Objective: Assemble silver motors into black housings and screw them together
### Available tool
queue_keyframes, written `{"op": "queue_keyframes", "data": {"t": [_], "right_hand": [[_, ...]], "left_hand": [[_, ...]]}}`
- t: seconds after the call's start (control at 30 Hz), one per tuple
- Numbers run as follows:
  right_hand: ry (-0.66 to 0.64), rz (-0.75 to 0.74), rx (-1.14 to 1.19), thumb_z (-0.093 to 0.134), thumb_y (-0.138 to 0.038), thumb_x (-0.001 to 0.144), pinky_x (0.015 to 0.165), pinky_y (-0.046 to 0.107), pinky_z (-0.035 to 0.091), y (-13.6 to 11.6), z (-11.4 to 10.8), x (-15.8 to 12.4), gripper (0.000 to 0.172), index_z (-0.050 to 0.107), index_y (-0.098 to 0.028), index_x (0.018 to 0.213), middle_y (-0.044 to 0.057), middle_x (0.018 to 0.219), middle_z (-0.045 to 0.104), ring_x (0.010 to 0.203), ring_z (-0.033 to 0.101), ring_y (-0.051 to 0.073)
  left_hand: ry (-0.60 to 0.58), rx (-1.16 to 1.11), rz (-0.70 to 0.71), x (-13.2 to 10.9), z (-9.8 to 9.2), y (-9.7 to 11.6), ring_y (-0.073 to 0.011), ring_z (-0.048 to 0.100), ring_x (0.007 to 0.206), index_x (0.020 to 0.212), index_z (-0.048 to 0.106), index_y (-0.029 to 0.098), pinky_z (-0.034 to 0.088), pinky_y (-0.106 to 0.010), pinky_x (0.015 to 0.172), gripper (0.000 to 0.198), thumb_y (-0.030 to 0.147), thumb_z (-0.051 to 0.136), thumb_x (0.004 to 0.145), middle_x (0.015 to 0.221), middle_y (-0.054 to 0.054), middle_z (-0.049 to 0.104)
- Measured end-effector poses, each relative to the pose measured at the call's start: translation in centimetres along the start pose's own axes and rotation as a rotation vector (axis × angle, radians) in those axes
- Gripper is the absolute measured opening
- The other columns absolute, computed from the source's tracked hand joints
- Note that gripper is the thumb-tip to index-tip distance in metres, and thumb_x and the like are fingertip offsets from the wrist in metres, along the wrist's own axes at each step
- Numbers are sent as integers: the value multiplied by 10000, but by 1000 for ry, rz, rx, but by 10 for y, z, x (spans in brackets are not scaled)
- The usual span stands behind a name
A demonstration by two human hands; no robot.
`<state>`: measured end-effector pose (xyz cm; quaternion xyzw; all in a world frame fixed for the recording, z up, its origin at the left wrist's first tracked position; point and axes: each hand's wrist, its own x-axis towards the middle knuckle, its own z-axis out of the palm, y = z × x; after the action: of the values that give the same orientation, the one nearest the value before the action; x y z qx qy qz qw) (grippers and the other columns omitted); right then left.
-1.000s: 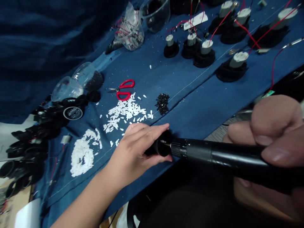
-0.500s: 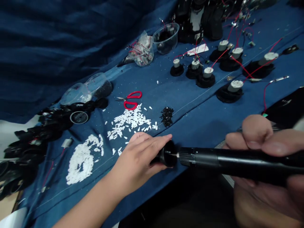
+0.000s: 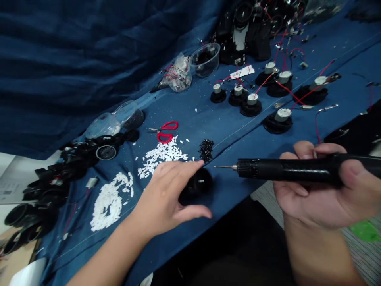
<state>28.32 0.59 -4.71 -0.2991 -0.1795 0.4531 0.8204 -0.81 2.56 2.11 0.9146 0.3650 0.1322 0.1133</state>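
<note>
"Why is your left hand point(image 3: 168, 190) spread, with the black part point(image 3: 199, 184) between thumb and fingers on the surface point(image 3: 178, 107)?"
"Probably to steady it. Your right hand point(image 3: 321, 198) wraps the screwdriver point(image 3: 285, 170), likely held level so you can aim its bit point(image 3: 224, 167)."

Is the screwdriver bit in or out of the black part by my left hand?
Out. The bit shows down to its tip against the blue cloth, clear of the black part.
</note>
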Motion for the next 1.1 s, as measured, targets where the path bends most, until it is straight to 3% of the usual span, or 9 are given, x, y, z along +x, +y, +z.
{"op": "queue_keyframes", "data": {"t": [0.1,0.2,0.37,0.6,0.73,0.87,0.97,1.1], "right_hand": [[31,18,3,705,-413,622,236,173,54,0,5,-4,240,749,-229,769,-2,707,456,424,352,84],[52,5,5,708,-419,622,243,167,33,0,7,-6,241,734,-231,770,-11,715,446,416,327,72],[58,-4,0,689,-400,635,236,167,52,0,9,-6,219,741,-228,761,-4,716,458,425,334,75],[88,-24,-2,683,-395,629,238,161,50,2,11,-5,221,739,-220,754,-8,705,465,413,320,66],[84,-4,-5,705,-426,623,249,161,45,-1,10,-5,243,723,-218,749,-4,697,470,411,335,71],[74,126,28,738,-495,631,278,155,55,-6,10,-7,297,723,-240,783,-9,677,442,411,308,74],[38,175,29,788,-531,613,283,157,54,-6,12,-12,331,728,-247,775,-4,685,446,421,317,79],[0,176,-1,790,-499,614,259,174,138,0,15,-20,302,754,-239,764,17,726,474,458,352,88]], "left_hand": [[66,-39,-164,20,-12,-11,-276,685,1193,1444,581,250,515,-426,1056,496,542,595,1044,1323,-82,722],[72,-9,-264,47,-11,-29,-219,712,1016,1150,754,233,555,-356,944,241,401,621,1039,1090,-42,768],[-11,-45,-220,69,6,-48,-208,725,955,1017,818,242,569,-342,893,169,358,704,972,1002,-31,785],[4,-46,-219,69,10,-44,-206,744,936,946,811,233,579,-340,889,140,299,691,975,984,-17,801],[106,17,-246,58,-6,-26,-213,759,996,978,780,238,591,-356,962,95,263,689,978,1061,0,811],[249,9,-232,26,-18,10,-170,774,966,1003,742,260,620,-319,941,52,229,718,967,1078,35,810],[265,-155,-241,2,-10,30,-143,774,955,999,722,259,633,-293,876,105,164,734,954,1049,31,804],[334,-246,-296,-13,4,37,-134,767,978,987,719,242,629,-295,884,125,127,744,943,1027,14,794]]}}
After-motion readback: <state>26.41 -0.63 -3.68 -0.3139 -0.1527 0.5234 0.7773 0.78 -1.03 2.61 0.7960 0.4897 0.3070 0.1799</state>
